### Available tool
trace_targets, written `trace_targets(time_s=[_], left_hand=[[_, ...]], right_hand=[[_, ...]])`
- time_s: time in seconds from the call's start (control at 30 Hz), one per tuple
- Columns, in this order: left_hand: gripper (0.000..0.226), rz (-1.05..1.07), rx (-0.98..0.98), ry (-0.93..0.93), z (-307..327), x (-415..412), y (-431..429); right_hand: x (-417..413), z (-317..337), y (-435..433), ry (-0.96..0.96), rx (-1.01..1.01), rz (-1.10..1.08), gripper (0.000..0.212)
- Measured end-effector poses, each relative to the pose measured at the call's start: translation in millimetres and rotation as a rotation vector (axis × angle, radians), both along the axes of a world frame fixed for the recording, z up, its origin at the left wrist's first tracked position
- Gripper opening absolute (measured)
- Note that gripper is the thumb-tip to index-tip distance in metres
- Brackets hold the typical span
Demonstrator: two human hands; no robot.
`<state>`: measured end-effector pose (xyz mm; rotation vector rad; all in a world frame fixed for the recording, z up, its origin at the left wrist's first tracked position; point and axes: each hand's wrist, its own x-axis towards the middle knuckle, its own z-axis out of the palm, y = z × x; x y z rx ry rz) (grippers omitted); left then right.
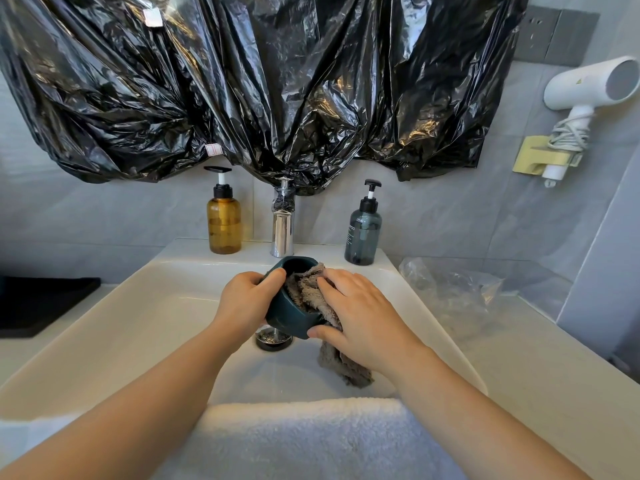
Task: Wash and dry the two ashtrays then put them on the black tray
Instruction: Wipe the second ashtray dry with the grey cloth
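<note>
An ashtray (289,315) held over the sink (104,317) basin, a grey cloth (308,289) pressed inside.
The left hand (247,299) grips the ashtray, fingers curled round its left wall, just above the drain (273,338). The right hand (360,313) pinches the cloth against the near wall, thumb outside. The black tray (41,303) lies well apart, beyond the sink's left rim.

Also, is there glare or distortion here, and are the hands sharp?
Head view: glare streaks the black plastic sheet and chrome faucet; the wide-angle lens curves the sink edges; the left hand gripping the ashtray and right hand holding the cloth look sharp.
</note>
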<state>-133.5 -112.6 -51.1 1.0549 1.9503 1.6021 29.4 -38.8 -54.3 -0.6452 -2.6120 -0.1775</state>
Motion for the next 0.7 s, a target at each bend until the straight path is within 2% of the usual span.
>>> trace_targets(time_s=[0.13, 0.27, 0.3, 0.47, 0.7], left_hand=[[0.036, 0.01, -0.019, 0.002, -0.2, -1.4, 0.2], [0.045, 0.004, -0.032, 0.015, -0.7, -1.5, -0.9], [0.042, -0.005, -0.026, 0.009, -0.7, -1.3, -1.0], [0.033, -0.076, 0.006, 0.002, -1.2, -0.2, -0.1], [0.029, -0.148, 0.037, 0.039, -0.8, 3.0, 0.0]], right_hand=[[-1.8, -2.7, 2.0, 0.006, -0.023, 0.02, 0.07], [-9.5, -7.5, 4.8, -0.036, -0.013, 0.069, 0.043], [-10.5, -8.2, 5.1, -0.033, -0.002, 0.068, 0.046], [-10.6, -8.6, 0.6, -0.109, 0.02, -0.003, 0.087], [-9.9, -5.1, 3.3, -0.072, -0.143, 0.05, 0.092]])
